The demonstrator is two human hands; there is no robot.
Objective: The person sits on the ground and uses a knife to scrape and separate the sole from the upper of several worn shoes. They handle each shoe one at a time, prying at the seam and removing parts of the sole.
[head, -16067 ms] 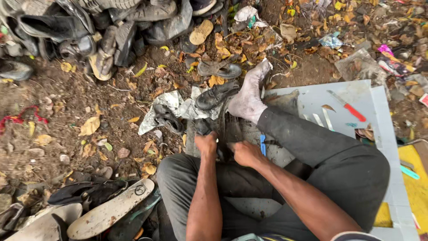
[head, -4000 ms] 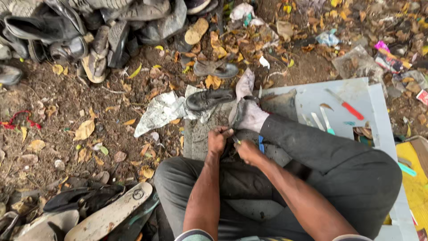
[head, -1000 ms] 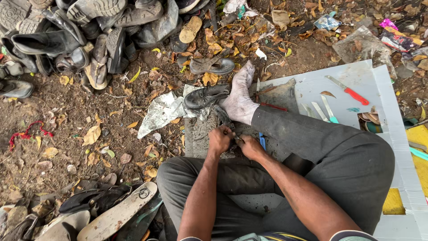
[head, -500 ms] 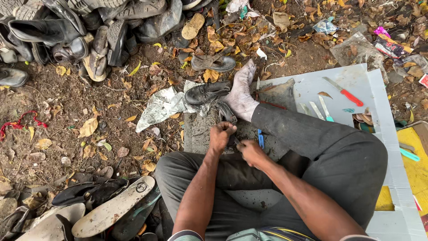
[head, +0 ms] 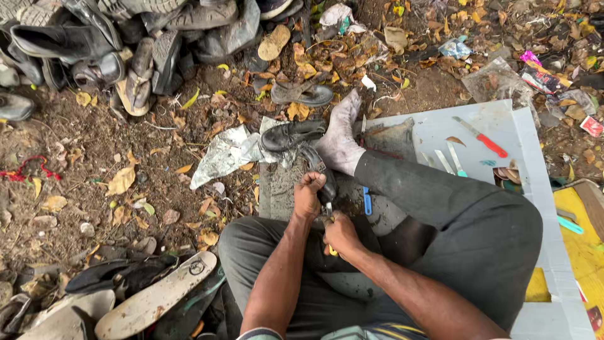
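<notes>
I sit on the ground with my legs folded and one bare foot (head: 340,141) stretched forward. My left hand (head: 308,195) is closed around a dark piece of shoe (head: 322,176) that rests on a grey slab (head: 283,189) in front of me. My right hand (head: 340,234) grips a small tool with a yellow handle (head: 331,250) right beneath the left hand, at the near end of the shoe piece. Another black shoe (head: 290,134) lies just beyond, beside my foot. What the tool's tip touches is hidden by my fingers.
A pale board (head: 503,164) on the right carries a red-handled knife (head: 483,137), other blades (head: 452,160) and a blue tool (head: 367,200). A pile of old shoes (head: 126,38) fills the top left. A worn sole (head: 154,303) lies bottom left. Silver sheet (head: 226,151), leaves and litter lie around.
Over the earlier frames my foot drew back and forth beside the black shoe. In the last second my hands stayed together on the shoe piece, shifting only slightly.
</notes>
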